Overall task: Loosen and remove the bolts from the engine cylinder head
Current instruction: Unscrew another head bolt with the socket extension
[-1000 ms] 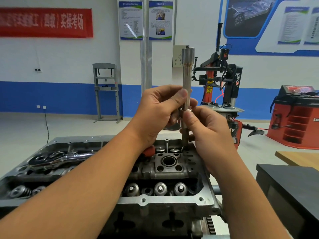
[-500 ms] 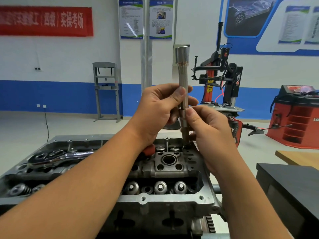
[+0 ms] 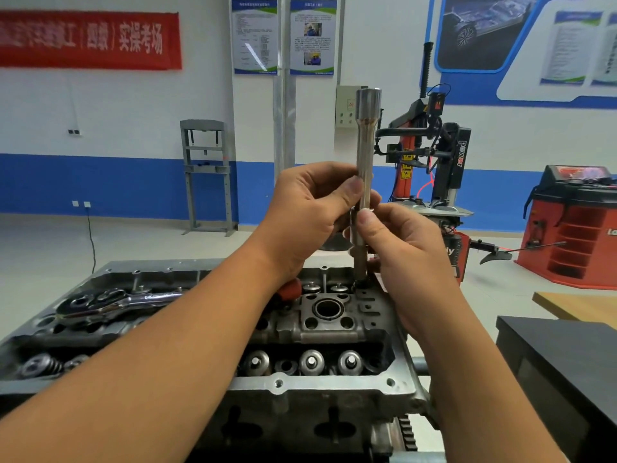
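Both hands pinch long steel socket extension (image 3: 364,182), upright in far-right bolt hole of grey aluminium cylinder head (image 3: 334,315): left hand (image 3: 310,212), right hand (image 3: 397,242). We judge bolt loosened, being finger-spun; removal pending. Chrome ratchet (image 3: 110,304) lies idle on head.

Counted items in view:

- Hands: 2, left hand (image 3: 310,208) and right hand (image 3: 400,245), both gripping 1 upright metal bar (image 3: 364,162).
- Cylinder head (image 3: 334,385): 1, near centre.
- Ratchet wrench (image 3: 113,304): 1, lying on the head at left.
- Round valve caps (image 3: 312,361) in the near row: 3 plainly visible to the right of the left arm.
- Wall posters (image 3: 255,36): 2, far centre.
- Red banner (image 3: 90,40): 1, far left.
- Red cabinet (image 3: 574,228): 1, far right.
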